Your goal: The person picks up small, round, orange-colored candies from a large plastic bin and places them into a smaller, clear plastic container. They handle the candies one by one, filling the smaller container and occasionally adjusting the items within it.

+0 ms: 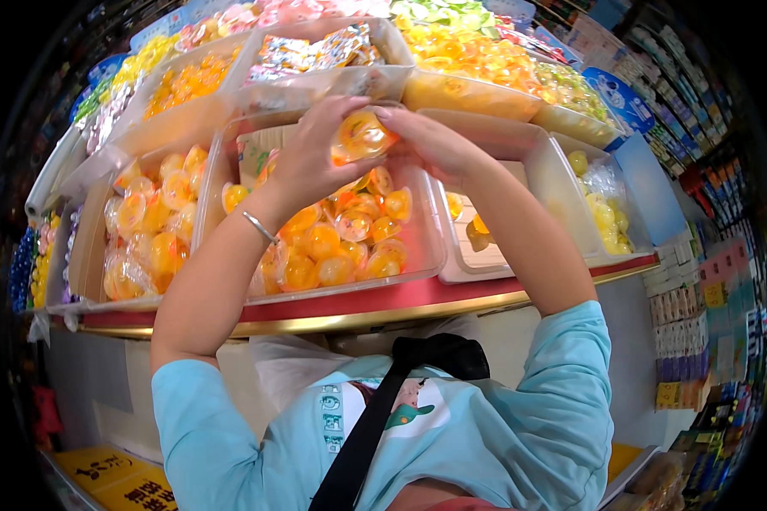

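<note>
An orange jelly cup with a clear film lid (362, 135) is held up between both hands over a clear plastic bin (429, 211). My left hand (316, 137) wraps its thumb and fingers around the cup's left side; a silver bangle sits on that wrist. My right hand (425, 137) has its fingers at the cup's upper right edge. Below them, many orange jelly cups (332, 246) fill the bin. Part of the bin's back is hidden behind the hands and forearms.
More orange cups lie in the bin at left (166, 204). The right bin (524, 144) holds a few; yellow-green ones (604, 217) are beyond it. Behind stand bins of wrapped sweets (319, 51) and orange jellies (466, 57). A gold-edged red shelf rim (383, 313) runs along the front.
</note>
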Demonstrator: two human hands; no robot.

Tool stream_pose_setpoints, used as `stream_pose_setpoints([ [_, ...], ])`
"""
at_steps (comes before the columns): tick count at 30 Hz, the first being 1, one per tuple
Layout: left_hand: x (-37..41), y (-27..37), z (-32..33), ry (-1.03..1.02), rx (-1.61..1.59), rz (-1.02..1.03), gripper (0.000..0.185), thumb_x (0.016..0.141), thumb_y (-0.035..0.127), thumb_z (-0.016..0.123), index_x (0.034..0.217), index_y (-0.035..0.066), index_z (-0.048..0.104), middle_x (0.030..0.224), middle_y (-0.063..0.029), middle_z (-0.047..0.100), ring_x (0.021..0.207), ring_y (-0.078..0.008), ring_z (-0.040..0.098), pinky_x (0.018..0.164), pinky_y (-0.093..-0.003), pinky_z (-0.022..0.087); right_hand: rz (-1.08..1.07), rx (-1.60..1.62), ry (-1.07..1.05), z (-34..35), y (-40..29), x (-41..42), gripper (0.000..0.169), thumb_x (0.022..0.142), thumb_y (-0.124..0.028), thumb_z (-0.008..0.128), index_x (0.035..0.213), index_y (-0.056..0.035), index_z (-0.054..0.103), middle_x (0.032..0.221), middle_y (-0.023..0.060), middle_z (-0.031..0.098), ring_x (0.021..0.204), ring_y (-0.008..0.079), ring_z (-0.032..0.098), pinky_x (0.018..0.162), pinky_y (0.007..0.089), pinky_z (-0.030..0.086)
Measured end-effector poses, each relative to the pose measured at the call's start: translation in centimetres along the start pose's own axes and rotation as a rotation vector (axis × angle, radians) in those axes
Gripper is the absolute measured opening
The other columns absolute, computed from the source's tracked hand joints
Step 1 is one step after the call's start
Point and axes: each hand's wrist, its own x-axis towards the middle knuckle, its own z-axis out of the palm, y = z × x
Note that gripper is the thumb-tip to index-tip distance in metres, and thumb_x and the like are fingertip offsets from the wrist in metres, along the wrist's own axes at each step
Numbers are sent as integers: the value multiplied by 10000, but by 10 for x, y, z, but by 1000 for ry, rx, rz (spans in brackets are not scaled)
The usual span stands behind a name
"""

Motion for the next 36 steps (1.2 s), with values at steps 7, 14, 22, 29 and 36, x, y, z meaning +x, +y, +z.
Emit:
stream_pose_setpoints([
  [7, 2, -10, 4, -75, -95, -7, 745, 665, 351, 682, 1246, 54, 321, 1238, -125, 362, 1126, -237, 378, 936, -347, 316, -103, 408, -175, -5, 29, -6, 383, 879, -374, 385, 1148, -102, 389, 1021, 31, 516, 766, 118, 547, 573, 231, 457],
  [14, -24, -56, 20, -529, 55, -463, 864, 708, 710, 335, 1176, -12, 411, 1215, -197, 381, 1160, -324, 319, 965, -385, 260, 22, 327, 84, 0, 31, 2, 471, 870, -453, 338, 1062, -40, 456, 912, 118, 556, 613, 169, 543, 517, 250, 468],
  [22, -46, -84, 31, -511, 374, -532, 659, 779, 547, 419, 1227, 67, 358, 1155, -166, 454, 1095, -307, 413, 942, -426, 260, 47, 436, 230, -6, 34, 7, 422, 860, -443, 380, 983, -53, 484, 860, 86, 557, 625, 188, 547, 498, 271, 436],
  [29, -38, -64, 35, -449, 299, -553, 508, 724, 402, 580, 1059, 52, 427, 991, -145, 560, 930, -297, 527, 857, -400, 338, 61, 581, 142, -13, 34, 4, 390, 845, -403, 424, 985, -43, 477, 893, 92, 553, 774, 222, 567, 550, 295, 477],
  [36, -42, -71, 47, -298, 192, -477, 505, 714, 330, 623, 1067, 43, 403, 969, -138, 540, 893, -282, 523, 794, -339, 397, 33, 549, 34, -18, 37, 9, 443, 842, -413, 378, 1042, -30, 478, 987, 101, 548, 859, 213, 550, 602, 311, 487],
])
